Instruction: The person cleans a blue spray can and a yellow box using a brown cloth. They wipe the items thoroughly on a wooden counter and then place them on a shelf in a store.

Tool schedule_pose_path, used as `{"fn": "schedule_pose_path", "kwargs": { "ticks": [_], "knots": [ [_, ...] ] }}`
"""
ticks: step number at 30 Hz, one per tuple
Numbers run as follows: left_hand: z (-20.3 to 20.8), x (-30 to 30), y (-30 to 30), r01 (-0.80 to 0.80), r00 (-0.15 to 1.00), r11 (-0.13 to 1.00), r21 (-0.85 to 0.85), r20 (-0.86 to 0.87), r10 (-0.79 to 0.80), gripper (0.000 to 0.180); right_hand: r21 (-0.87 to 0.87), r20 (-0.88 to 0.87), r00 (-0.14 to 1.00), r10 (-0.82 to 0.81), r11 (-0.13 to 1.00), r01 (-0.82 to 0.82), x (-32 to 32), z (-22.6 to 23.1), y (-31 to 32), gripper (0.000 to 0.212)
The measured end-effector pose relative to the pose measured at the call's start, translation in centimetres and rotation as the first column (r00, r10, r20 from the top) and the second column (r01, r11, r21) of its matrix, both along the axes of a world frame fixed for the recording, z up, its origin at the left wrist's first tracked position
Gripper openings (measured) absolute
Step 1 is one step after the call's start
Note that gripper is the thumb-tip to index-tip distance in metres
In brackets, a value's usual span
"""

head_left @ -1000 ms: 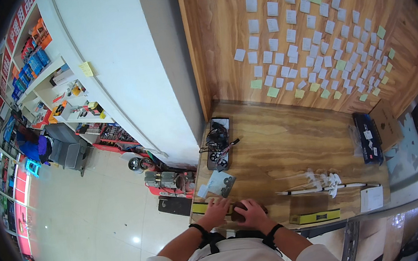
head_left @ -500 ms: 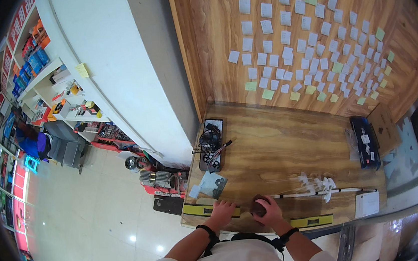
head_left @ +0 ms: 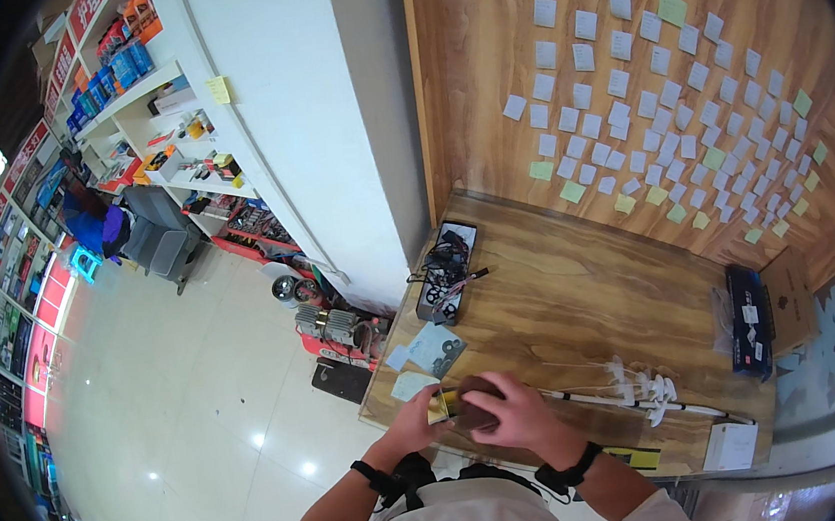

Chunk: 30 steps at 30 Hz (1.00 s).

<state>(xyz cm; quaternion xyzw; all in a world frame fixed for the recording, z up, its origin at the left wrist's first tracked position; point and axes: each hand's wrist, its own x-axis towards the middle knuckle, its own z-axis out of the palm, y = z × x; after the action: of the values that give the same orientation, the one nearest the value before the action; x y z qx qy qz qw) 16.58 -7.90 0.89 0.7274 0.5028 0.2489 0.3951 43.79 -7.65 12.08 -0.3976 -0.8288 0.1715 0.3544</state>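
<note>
— Grip of the right hand (head_left: 516, 415): narrow, fingers curled over a dark brown block (head_left: 477, 405), holding it. Grip of the left hand (head_left: 413, 422): narrow, thumb and fingers about a yellow piece (head_left: 440, 406).

— Location of the two?

— Side by side at the front edge of the surface (head_left: 581, 290), left of its middle; block to the right, close against the yellow piece. Whether they touch cannot be told, the hands covering part of each.

— Items around, and obstructions?

— White rod (head_left: 592, 400) with black bands, one, lying aslant, left end near the right hand. White curled parts (head_left: 659, 390), a cluster, across the rod. Yellow strip (head_left: 635, 458), one, at the front edge, partly masked by the right forearm. White box (head_left: 731, 446), one, front right corner. Pale sheet (head_left: 413, 386), one, just beyond the left hand; printed card (head_left: 435, 350), one, behind that. Long tray (head_left: 436, 309), one, back left, heaped with black cables (head_left: 450, 259). Dark box (head_left: 749, 319), one, back right, beside brown cardboard (head_left: 789, 297).

— Surface and room?

— Surface: wood-grained, glossy. Wooden panel (head_left: 484, 13) behind, bearing many small white, green and yellow notes (head_left: 666, 148). White pillar (head_left: 287, 102), left. Pale tiled floor (head_left: 178, 384), with grey-and-red machine (head_left: 328, 322), flat dark case (head_left: 340, 379), grey chair (head_left: 156, 235) and blue stool (head_left: 85, 263). Stocked shelves (head_left: 151, 82), far left.
</note>
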Motion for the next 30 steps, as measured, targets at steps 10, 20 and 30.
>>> {"fn": "schedule_pose_path", "kwargs": {
  "ticks": [10,20,30],
  "knots": [
    [-6.4,-7.0,-0.8,0.056,0.903,0.997,0.058,0.424,-0.075,0.047,0.037,0.278,0.954,0.113,0.991,-0.128,-14.0,-3.5,1.5,0.054],
    [-6.1,-11.4,-0.4,0.012,0.982,1.0,-0.003,0.187,-0.011,0.057,-0.033,0.379,0.92,0.096,0.995,-0.09,-16.0,-3.9,1.5,0.057],
    [-3.2,-10.2,0.4,0.0,1.0,0.999,-0.037,0.009,0.0,0.087,-0.035,0.316,0.947,-0.064,0.996,0.079,-8.3,-4.3,1.7,0.05]
  ]
}}
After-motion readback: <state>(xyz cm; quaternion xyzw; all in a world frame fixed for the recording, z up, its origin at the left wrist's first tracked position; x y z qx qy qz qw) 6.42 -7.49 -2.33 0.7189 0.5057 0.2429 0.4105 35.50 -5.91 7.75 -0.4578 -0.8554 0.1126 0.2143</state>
